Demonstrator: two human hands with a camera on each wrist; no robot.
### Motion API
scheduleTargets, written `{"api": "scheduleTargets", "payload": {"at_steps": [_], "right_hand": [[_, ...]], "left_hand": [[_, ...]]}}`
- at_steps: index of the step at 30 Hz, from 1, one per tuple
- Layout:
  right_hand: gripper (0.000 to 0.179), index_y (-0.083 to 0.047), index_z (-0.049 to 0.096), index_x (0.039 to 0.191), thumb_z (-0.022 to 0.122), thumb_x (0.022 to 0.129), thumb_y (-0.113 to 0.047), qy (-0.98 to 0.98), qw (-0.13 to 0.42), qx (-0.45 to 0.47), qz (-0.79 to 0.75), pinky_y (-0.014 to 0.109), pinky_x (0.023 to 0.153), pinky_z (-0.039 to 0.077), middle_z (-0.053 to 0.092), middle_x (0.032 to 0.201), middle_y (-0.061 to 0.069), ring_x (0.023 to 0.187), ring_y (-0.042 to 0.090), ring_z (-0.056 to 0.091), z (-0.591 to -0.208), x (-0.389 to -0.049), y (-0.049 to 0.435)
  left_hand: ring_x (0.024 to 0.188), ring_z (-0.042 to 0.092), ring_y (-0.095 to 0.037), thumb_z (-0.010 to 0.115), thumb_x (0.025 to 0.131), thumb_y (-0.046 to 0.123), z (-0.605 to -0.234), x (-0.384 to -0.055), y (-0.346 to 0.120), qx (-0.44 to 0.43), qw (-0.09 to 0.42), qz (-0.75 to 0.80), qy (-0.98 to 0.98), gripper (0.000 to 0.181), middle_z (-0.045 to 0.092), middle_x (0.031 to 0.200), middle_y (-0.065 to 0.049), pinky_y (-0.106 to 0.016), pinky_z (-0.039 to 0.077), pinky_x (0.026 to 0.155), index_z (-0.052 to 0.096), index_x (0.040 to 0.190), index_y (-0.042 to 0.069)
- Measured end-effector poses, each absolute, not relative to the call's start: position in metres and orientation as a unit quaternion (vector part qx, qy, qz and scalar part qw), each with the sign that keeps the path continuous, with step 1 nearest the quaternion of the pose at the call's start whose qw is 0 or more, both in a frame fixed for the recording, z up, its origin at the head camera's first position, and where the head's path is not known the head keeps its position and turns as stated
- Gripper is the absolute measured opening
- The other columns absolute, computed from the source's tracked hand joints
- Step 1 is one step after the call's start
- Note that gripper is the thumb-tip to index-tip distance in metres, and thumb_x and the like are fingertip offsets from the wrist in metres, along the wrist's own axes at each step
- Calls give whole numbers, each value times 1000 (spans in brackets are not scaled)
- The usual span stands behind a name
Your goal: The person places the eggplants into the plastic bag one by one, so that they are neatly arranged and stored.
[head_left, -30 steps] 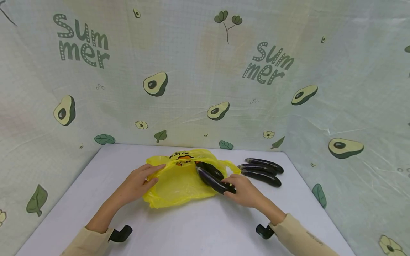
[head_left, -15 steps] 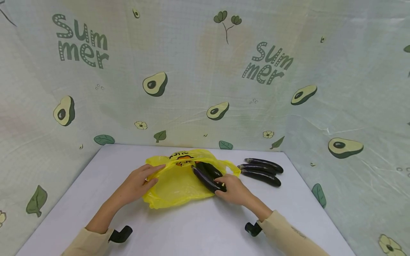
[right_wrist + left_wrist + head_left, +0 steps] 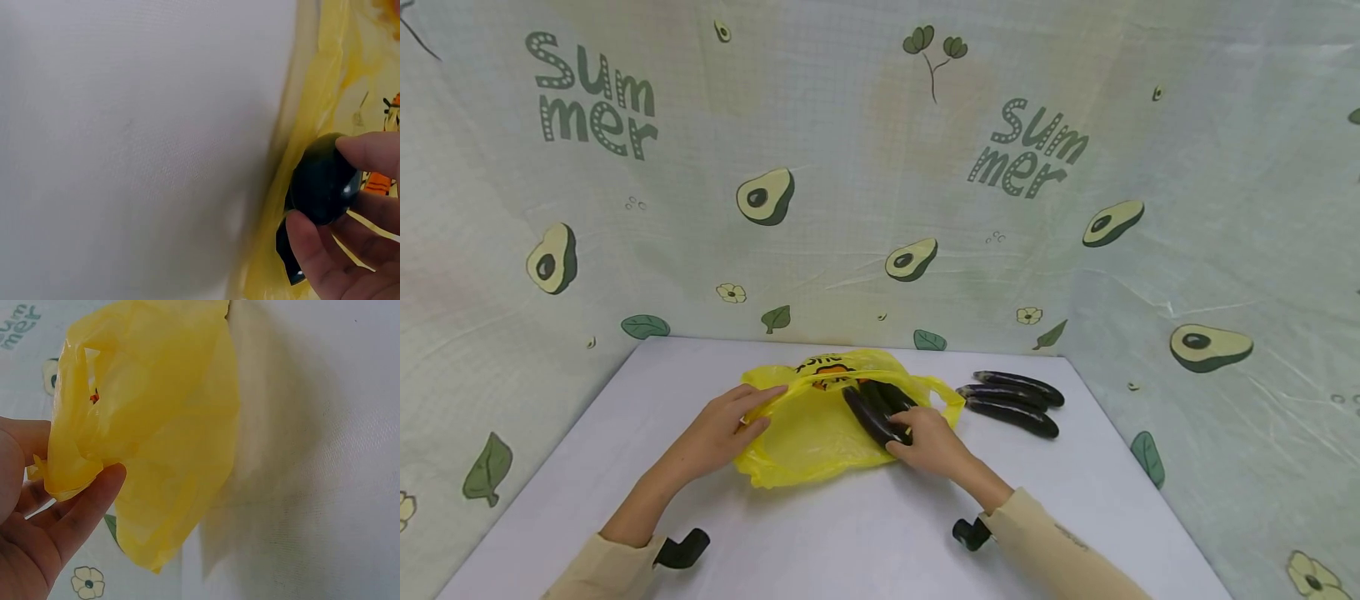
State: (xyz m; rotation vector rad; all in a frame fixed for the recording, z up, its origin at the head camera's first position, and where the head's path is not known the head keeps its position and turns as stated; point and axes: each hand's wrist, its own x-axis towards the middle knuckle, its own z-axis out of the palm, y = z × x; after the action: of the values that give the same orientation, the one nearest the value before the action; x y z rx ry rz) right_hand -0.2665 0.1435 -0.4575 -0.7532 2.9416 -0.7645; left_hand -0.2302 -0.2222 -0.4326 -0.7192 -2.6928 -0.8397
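A yellow plastic bag [image 3: 808,437] lies on its side on the white table, its mouth held partly open toward me. My left hand [image 3: 718,429] grips the left edge of that mouth; in the left wrist view the thin plastic [image 3: 169,406] runs between the thumb and fingers. At the bag's right side, my right hand [image 3: 934,443] holds a long dark purple eggplant [image 3: 867,415] by its near end. The eggplant's far end is inside the bag. Right behind it, a second eggplant [image 3: 891,395] lies in the bag, partly hidden. The right wrist view shows the held eggplant's rounded end [image 3: 322,181] between thumb and fingers.
Three more eggplants [image 3: 1011,417] lie side by side on the table [image 3: 820,542], right of the bag. A pale cloth [image 3: 850,125] printed with avocados and lettering stands as a wall behind and along both sides.
My right hand has moved left with the eggplant, carrying it farther into the bag, alongside the second eggplant. The left hand and the bag have stayed in place.
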Motion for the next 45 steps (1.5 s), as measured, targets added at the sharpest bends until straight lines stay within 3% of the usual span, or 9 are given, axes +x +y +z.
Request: {"api": "scheduleTargets", "payload": {"at_steps": [6, 17, 26, 37, 45], "right_hand": [[42, -1, 75, 129, 82, 93, -23, 939, 8, -225, -259, 52, 98, 56, 73, 125, 16, 112, 28, 67, -457, -266, 136], [41, -1, 76, 125, 84, 92, -25, 939, -2, -218, -265, 37, 78, 59, 75, 111, 11, 91, 18, 68, -466, -266, 130], [41, -1, 77, 122, 86, 90, -27, 938, -23, -200, -283, 36, 75, 58, 75, 111, 12, 86, 17, 67, -469, -263, 123], [36, -3, 78, 122, 83, 90, -20, 937, -38, -192, -290, 40, 82, 59, 74, 112, 11, 93, 17, 66, -472, -262, 118], [37, -5, 79, 120, 87, 88, -21, 928, -65, -190, -315, 26, 69, 53, 72, 105, 7, 79, 10, 60, -476, -262, 112]], "left_hand": [[83, 52, -10, 75, 99, 7, -431, -230, -221, -246, 112, -287, -919, 57, 64, 107, 3, -25, 49, 69, 60, 153, 20], [83, 51, -9, 74, 100, 7, -430, -230, -221, -251, 114, -292, -916, 56, 64, 108, 2, -26, 49, 69, 60, 152, 19], [84, 52, -10, 74, 100, 7, -432, -230, -222, -251, 114, -290, -916, 57, 65, 111, 1, -26, 49, 70, 60, 153, 19], [85, 52, -11, 74, 100, 10, -433, -229, -222, -243, 113, -286, -920, 55, 65, 111, 1, -26, 50, 71, 61, 152, 20], [83, 51, -10, 75, 99, 7, -434, -230, -222, -249, 115, -288, -918, 57, 64, 108, 2, -26, 49, 69, 60, 153, 20]]}}
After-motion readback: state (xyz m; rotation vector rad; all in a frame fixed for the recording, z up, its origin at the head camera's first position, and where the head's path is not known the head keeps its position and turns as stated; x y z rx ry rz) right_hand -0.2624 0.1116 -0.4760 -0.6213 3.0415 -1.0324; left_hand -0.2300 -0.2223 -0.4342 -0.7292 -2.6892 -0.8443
